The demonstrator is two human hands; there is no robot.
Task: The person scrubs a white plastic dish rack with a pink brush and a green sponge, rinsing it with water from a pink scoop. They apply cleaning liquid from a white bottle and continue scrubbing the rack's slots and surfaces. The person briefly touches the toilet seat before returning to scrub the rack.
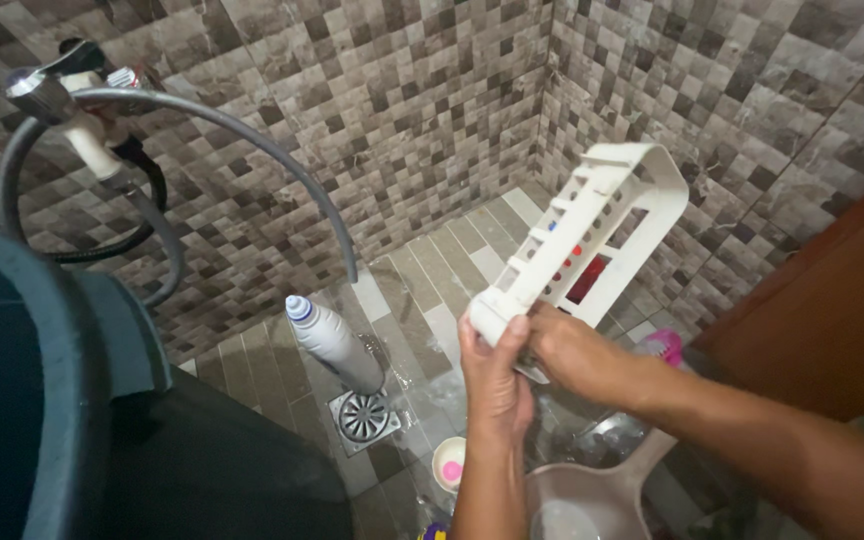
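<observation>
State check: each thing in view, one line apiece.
White rack: held up, tilted, off the floor.
Left hand: gripping the rack's lower end.
Right hand: on the rack's lower end.
Spray bottle: leaning, cap on, by the drain.
Hose: hanging looped from the tap.
Scoop: on the floor.

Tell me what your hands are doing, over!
Left hand and right hand both grip the white rack, held tilted above the floor. Bottle and scoop below. Nothing blocking.

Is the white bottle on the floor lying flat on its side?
No, the white bottle stands tilted on the tiled floor beside the drain grate, its blue-ringed cap pointing up.
</observation>
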